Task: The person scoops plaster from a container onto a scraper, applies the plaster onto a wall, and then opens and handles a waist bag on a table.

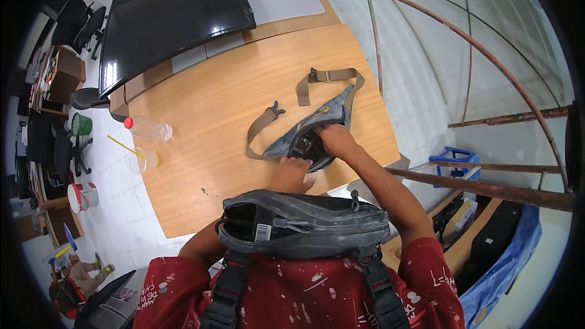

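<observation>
A grey-blue waist bag (285, 144) with tan straps (261, 131) lies unzipped on the wooden table (207, 140). Dark contents with small light markings (303, 142) show in its opening; I cannot make out what they are. My left hand (291, 175) grips the near left rim of the bag, fingers bent over the edge and thumb toward me. My right hand (338, 142) reaches into the right end of the opening. Its fingertips are hidden inside, so their grip cannot be seen. The strap's black buckle (275, 109) is unfastened.
On the table's left stand a clear bottle (148, 128) with a red cap and a plastic cup (146, 160) with a yellow straw. A large black screen (177, 18) lies beyond. Another grey bag (304, 222) hangs at my chest. Rusty metal bars (487, 189) cross the right side.
</observation>
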Action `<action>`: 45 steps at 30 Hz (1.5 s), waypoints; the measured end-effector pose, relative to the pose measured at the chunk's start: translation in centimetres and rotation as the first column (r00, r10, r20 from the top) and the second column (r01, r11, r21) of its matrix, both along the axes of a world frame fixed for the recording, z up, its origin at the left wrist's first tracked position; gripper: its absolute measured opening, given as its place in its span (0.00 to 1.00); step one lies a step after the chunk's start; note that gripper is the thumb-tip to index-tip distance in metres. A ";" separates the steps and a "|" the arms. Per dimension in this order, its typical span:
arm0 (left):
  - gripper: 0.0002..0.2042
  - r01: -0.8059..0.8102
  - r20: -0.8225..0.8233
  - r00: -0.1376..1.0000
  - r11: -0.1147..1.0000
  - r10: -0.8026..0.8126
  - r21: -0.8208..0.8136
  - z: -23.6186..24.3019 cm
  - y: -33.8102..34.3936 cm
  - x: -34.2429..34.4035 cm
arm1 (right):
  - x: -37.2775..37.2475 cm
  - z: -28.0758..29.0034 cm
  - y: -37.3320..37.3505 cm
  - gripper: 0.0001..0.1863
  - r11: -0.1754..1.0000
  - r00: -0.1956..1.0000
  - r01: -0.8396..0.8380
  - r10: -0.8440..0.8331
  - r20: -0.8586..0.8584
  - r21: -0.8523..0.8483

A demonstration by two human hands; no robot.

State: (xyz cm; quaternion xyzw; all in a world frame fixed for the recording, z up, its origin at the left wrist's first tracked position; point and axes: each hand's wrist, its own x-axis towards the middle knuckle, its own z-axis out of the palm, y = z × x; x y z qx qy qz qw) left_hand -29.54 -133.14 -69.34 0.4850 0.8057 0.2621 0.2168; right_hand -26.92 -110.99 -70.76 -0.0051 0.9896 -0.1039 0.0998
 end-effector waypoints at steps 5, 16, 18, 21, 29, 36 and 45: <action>0.24 0.205 -0.127 0.970 0.978 -0.206 -0.021 0.2 -0.2 0.2 | -1.0 0.1 -0.2 0.16 0.995 0.992 -0.084 0.078 0.100 0.054; 0.24 0.099 -0.172 0.980 0.995 -0.102 -0.027 0.3 -0.6 0.9 | -2.7 -1.1 1.5 0.08 0.972 0.969 -0.163 0.125 0.214 0.167; 0.25 0.100 -0.172 0.979 0.994 -0.104 -0.036 -0.2 -0.7 1.0 | -3.1 -0.6 2.1 0.09 0.966 0.934 -0.229 0.183 0.308 0.119; 0.25 0.102 -0.165 0.982 0.995 -0.097 0.018 -1.3 -1.0 1.1 | -3.1 0.5 2.2 0.08 0.980 0.949 -0.200 0.188 0.253 0.019; 0.24 -0.068 -0.157 0.984 0.989 0.088 0.130 -1.5 -1.8 -0.1 | -1.9 0.2 0.6 0.10 0.880 0.935 0.322 -0.238 0.263 -0.348; 0.25 0.004 -0.221 0.975 0.992 0.025 0.127 -2.1 -2.8 -0.7 | -2.0 -0.9 0.0 0.23 0.907 0.957 0.270 -0.216 0.194 -0.322; 0.28 0.001 -0.234 0.972 0.995 0.022 0.096 -2.0 -2.7 -0.1 | -2.1 0.4 -1.8 0.40 0.874 0.914 0.388 -0.326 0.241 -0.292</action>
